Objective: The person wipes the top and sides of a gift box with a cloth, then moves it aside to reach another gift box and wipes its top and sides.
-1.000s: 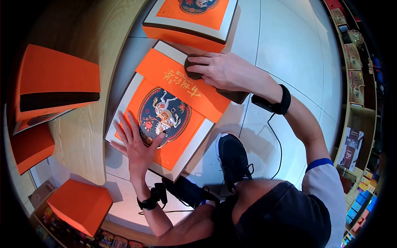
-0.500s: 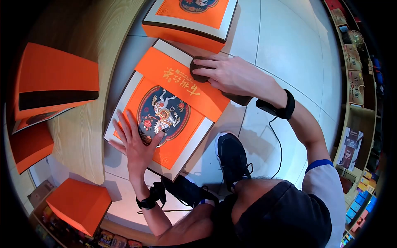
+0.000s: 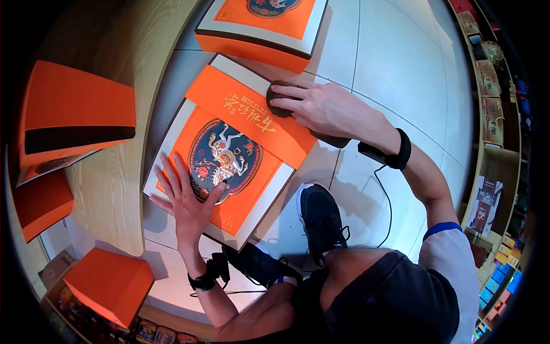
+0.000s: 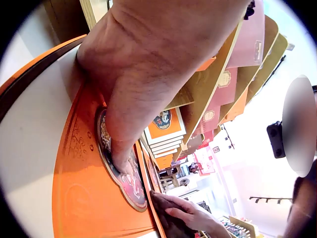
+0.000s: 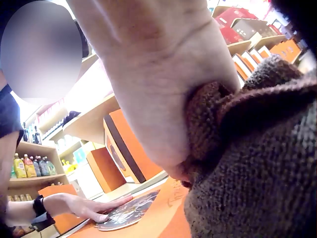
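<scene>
An orange and white gift box (image 3: 263, 189) with a round horse picture (image 3: 226, 157) and an orange band with gold lettering lies at an angle on the floor. The left hand (image 3: 186, 200) rests on its lower left part, fingers spread, thumb on the picture. At the upper right edge, the right hand (image 3: 326, 109) grips a dark brown cloth (image 3: 279, 98) against the band, with more cloth under the palm. In the right wrist view the bunched cloth (image 5: 257, 158) looks thick and knitted, and hides most of the fingers.
Another orange box (image 3: 258, 43) lies just beyond. Orange boxes (image 3: 80, 106) stand at the left by a wooden surface (image 3: 117, 189); one more (image 3: 109, 286) is at lower left. Dark shoes (image 3: 321, 218) are close to the near edge. Shelves (image 3: 498, 166) line the right side.
The right hand and the cloth have slid a little right and down along the box's edge. The left hand stays in nearly the same place on the box.
</scene>
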`<state>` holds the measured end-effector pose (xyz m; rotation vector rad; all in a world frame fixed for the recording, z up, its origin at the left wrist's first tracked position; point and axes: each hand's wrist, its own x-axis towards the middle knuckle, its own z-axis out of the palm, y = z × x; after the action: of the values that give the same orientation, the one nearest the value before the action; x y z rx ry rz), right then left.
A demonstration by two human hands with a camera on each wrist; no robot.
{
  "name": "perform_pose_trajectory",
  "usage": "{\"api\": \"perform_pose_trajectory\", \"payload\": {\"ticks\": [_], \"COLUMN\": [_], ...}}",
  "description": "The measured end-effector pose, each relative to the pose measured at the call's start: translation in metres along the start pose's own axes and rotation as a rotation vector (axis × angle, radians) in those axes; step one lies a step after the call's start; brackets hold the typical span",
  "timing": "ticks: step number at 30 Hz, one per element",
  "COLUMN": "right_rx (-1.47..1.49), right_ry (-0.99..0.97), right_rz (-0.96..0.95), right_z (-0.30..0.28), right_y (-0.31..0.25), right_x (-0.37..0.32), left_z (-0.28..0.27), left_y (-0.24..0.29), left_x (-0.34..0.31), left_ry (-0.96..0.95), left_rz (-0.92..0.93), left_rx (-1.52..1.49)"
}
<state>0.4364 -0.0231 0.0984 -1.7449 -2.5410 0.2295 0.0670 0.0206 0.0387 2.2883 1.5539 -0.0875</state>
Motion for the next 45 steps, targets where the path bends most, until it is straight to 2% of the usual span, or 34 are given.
{"api": "perform_pose_trajectory", "payload": {"ticks": [28,34,36,45], "right_rx": [0.018,0.055,0.064,0.073], "right_ry": [-0.055,-0.105,-0.179,-0.105], "right_rz": [0.036,0.081,0.118,0.062], "right_z": [0.0,-0.006,-0.008,-0.007], "right_y": [-0.005,-0.009,-0.009,-0.007], "right_x": [-0.027,-0.036,-0.037,-0.05], "left_z": [-0.001,0.001,0.001,0.003], "left_y": [-0.001,0.0,-0.001,-0.002], "left_x": [-0.001,-0.001,-0.001,-0.001], "left_ry": [0.018,0.021,0.022,0.021], "left_rz": [0.014,0.013,0.015,0.016], "left_rx": [0.004,0.001,0.0,0.022]}}
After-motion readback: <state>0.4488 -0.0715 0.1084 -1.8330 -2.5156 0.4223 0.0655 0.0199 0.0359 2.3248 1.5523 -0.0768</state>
